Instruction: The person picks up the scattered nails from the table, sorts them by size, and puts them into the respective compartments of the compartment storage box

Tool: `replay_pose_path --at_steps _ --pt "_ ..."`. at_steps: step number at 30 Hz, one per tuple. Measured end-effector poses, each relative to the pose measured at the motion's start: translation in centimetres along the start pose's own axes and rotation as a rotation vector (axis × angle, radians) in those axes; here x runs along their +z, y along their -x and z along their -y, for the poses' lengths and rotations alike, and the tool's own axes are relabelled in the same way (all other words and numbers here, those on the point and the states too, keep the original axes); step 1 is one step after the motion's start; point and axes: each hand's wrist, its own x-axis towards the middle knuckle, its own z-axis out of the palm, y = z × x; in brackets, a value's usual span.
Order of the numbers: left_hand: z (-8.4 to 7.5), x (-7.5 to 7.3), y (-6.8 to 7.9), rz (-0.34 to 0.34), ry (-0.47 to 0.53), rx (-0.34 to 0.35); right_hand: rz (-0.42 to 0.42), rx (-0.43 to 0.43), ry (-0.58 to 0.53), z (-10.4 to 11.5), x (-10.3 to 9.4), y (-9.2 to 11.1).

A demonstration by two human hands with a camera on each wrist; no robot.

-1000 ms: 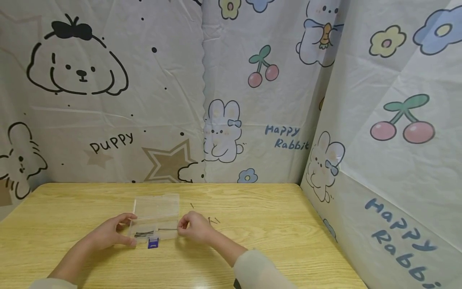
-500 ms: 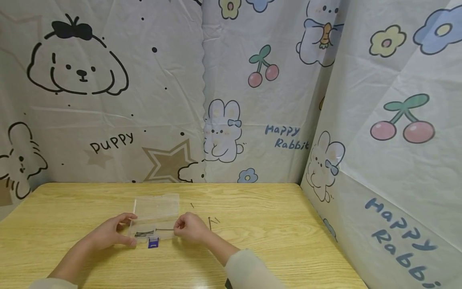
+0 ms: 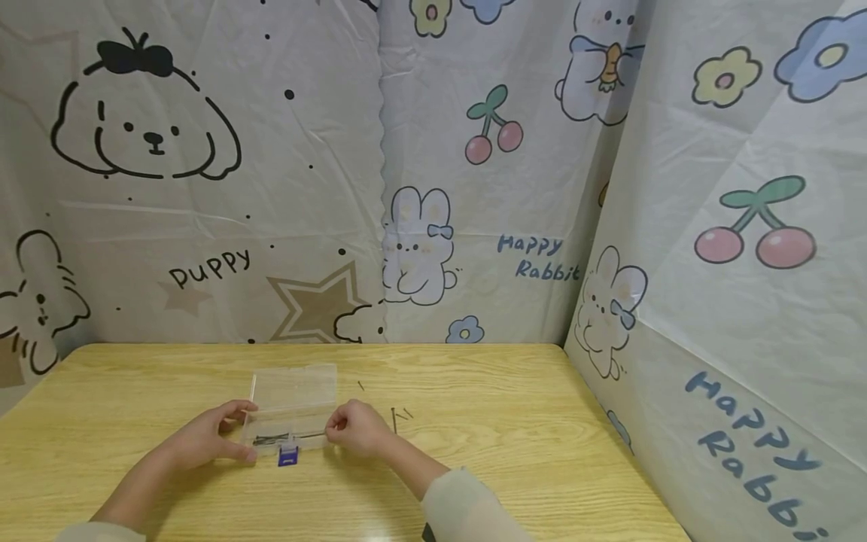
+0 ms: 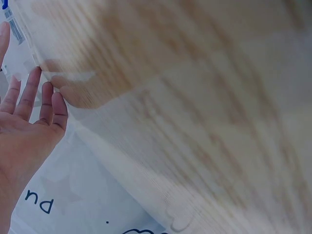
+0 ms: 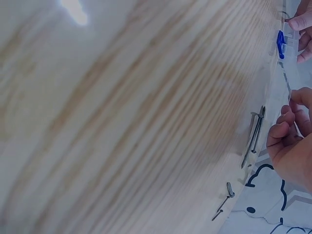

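Taking the clear box as your clock centre and 12 as straight away from you, the open box (image 3: 308, 419) lies on the worktop (image 3: 542, 444) with its lid (image 3: 293, 387) folded back to 12. Your left hand (image 3: 208, 434) holds the box's 9 o'clock end, thumb at the near corner, other fingers at the far one. At 3 o'clock, your right hand (image 3: 359, 429) pinches a long nail (image 3: 311, 434) between thumb and forefinger. That nail reaches towards 9, over the box's right-hand part, its far end close behind the blue latch (image 3: 288, 456); whether it touches the box floor you cannot tell. The latch hangs at 6 o'clock, on the near edge. Inside, a bundle of nails (image 3: 271, 439) lies towards 8.

On the worktop outside the box, beyond your right hand at 3 o'clock, lie a loose long nail (image 3: 394, 420) and two short nails (image 3: 407, 413). Another short nail (image 3: 361, 385) sits at 2 o'clock, near the lid. A patterned cloth (image 3: 325, 173) hangs across 12.
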Motion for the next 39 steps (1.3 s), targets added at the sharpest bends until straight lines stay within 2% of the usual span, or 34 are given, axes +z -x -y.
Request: replay_pose_path --at_steps 6,17,27,39 --pt "0.1 0.0 0.0 0.008 -0.003 -0.003 -0.023 0.018 0.017 -0.2 -0.3 0.3" --pt "0.2 0.0 0.0 0.008 0.004 0.0 -0.06 -0.003 -0.004 -2.0 -2.6 1.7" --pt "0.1 0.0 0.1 0.003 -0.021 -0.003 -0.099 0.064 -0.014 -4.4 -4.6 3.2" --pt "-0.1 0.0 0.1 0.006 -0.012 0.008 -0.155 0.109 0.001 -6.8 -5.3 4.7"
